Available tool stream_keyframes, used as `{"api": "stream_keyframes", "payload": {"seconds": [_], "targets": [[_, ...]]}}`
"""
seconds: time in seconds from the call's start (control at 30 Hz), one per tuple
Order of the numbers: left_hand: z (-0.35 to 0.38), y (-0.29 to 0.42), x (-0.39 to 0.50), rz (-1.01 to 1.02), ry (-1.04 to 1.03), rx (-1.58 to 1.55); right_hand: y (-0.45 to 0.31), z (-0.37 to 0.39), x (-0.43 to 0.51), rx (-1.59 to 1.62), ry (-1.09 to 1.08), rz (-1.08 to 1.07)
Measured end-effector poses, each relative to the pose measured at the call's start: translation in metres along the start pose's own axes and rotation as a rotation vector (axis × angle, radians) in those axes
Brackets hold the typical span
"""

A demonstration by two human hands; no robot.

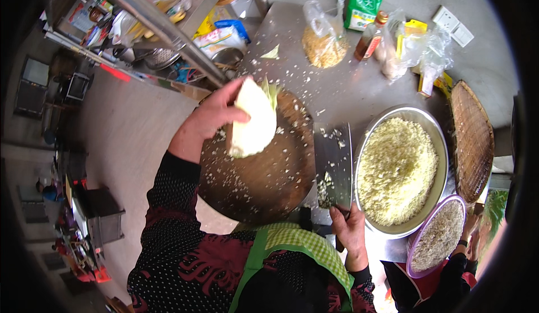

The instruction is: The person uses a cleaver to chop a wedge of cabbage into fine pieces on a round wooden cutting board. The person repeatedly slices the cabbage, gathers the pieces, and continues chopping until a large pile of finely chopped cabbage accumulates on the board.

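My left hand (212,113) grips a pale, cabbage-like vegetable piece (254,121) with a greenish leaf at its upper end. It is over a round wooden chopping block (269,191) strewn with white chopped bits. In my right hand (350,228) is the handle of a broad cleaver (339,159), its blade to the right of the block. Chopped bits stick to the blade. Just right of the cleaver stands a steel basin (444,161) heaped with finely chopped pale yellow-green vegetable (398,172).
A purple basin (414,273) of greyish chopped food stands near another person's hands (469,233). A woven bamboo tray (472,144) leans at right. Behind are a plastic bag of yellowish food (326,45), a sauce bottle (370,37) and a green packet (363,5). Metal shelving (168,35) borders the upper left.
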State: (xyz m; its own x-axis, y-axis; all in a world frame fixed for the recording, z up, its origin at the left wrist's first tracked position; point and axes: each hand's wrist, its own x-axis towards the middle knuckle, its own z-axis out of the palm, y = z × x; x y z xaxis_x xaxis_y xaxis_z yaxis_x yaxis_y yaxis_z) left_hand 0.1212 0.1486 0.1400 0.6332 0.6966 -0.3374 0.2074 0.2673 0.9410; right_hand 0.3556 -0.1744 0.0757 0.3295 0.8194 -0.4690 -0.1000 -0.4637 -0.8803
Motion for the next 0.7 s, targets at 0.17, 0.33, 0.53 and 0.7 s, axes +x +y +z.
{"api": "stream_keyframes", "payload": {"seconds": [0.17, 0.33, 0.53, 0.7], "targets": [[0.007, -0.043, -0.071, -0.270, 0.012, 0.527, -0.004, 0.023, 0.010, -0.180, -0.103, -0.034], [0.017, -0.077, -0.101, 0.036, 0.344, 0.639, -0.010, 0.049, 0.015, -0.436, -0.170, -0.175], [0.045, -0.096, -0.137, 0.342, 0.487, 0.867, -0.019, 0.067, 0.016, -0.598, -0.167, -0.279], [0.055, -0.102, -0.142, 0.281, 0.430, 1.109, -0.019, 0.073, 0.012, -0.680, -0.163, -0.324]]}}
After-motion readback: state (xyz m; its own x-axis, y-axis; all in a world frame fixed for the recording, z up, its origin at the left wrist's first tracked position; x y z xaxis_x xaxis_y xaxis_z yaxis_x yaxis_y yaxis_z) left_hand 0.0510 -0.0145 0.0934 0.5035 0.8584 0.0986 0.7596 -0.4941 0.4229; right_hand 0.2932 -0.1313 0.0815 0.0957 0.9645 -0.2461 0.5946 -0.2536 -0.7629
